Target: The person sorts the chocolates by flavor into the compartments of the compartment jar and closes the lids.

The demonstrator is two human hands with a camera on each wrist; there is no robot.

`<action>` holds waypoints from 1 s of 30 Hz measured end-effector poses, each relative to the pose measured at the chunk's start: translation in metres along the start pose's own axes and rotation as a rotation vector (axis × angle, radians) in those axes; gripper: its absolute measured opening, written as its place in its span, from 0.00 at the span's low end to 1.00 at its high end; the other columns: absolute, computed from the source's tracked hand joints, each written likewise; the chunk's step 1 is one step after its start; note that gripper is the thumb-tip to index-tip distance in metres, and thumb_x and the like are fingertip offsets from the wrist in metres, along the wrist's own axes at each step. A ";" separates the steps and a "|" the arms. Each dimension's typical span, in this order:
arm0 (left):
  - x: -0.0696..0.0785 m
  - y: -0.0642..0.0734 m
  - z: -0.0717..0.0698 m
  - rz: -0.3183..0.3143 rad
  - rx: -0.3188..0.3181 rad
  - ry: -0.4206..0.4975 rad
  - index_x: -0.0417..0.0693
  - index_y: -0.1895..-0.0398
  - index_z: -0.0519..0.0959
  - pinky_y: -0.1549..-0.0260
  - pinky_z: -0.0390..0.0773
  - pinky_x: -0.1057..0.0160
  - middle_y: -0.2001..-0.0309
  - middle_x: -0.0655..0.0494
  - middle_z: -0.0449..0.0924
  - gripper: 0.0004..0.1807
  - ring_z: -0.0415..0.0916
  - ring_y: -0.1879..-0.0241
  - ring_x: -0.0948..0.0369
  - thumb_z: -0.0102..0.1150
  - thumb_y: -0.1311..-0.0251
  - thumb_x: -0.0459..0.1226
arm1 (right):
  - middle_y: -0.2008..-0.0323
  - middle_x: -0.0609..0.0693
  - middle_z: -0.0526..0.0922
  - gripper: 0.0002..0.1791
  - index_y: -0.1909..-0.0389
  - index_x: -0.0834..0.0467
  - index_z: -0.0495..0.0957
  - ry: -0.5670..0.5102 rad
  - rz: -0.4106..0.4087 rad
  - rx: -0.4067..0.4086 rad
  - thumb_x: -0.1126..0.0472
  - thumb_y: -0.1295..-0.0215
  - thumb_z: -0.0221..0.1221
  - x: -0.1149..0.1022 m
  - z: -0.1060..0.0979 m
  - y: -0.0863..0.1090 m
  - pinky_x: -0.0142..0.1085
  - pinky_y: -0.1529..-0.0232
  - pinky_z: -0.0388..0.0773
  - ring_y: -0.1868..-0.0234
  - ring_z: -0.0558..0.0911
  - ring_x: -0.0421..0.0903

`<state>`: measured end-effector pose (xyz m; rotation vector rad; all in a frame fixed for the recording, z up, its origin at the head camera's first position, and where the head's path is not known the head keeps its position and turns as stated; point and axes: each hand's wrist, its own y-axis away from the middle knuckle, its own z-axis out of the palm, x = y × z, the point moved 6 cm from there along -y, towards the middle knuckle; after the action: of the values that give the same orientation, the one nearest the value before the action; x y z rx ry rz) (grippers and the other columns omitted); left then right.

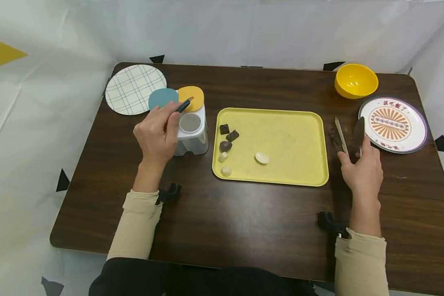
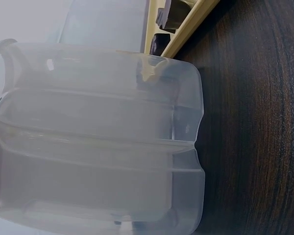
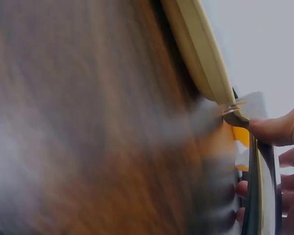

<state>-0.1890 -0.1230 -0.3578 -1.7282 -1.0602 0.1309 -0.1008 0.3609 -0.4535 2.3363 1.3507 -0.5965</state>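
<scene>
In the head view my left hand [image 1: 157, 133] pinches a slim dark-handled utensil [image 1: 184, 104] with a short pointed tip, its exact kind too small to tell. It is held over a translucent container [image 1: 196, 142] with a teal flap [image 1: 163, 97], a yellow flap [image 1: 193, 97] and a round opening [image 1: 190, 122]. The container's ribbed wall [image 2: 98, 117] fills much of the left wrist view. On the right, my right hand [image 1: 364, 170] grips a fork [image 3: 237, 118] and a broad-bladed knife [image 1: 359, 129] together, blade pointing away, beside a round patterned plate [image 1: 419, 127].
A yellow tray [image 1: 281, 139] lies mid-table, bearing dark squares [image 1: 232, 135], a dark rounded piece [image 1: 225, 146] and several whitish pieces [image 1: 262, 158]. A yellow bowl [image 1: 356, 81] stands at the back right. A white checked round mat [image 1: 133, 90] lies at the back left.
</scene>
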 end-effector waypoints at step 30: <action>-0.002 0.001 0.001 -0.004 0.036 0.007 0.44 0.61 0.88 0.55 0.80 0.49 0.65 0.49 0.87 0.25 0.86 0.64 0.54 0.47 0.30 0.51 | 0.41 0.55 0.79 0.32 0.35 0.56 0.74 -0.106 -0.751 -0.373 0.67 0.43 0.68 -0.098 0.032 0.058 0.55 0.49 0.74 0.47 0.81 0.57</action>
<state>-0.1900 -0.1243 -0.3600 -1.6927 -1.0506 0.1403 -0.0996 0.2474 -0.4217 1.4492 2.0734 -0.5863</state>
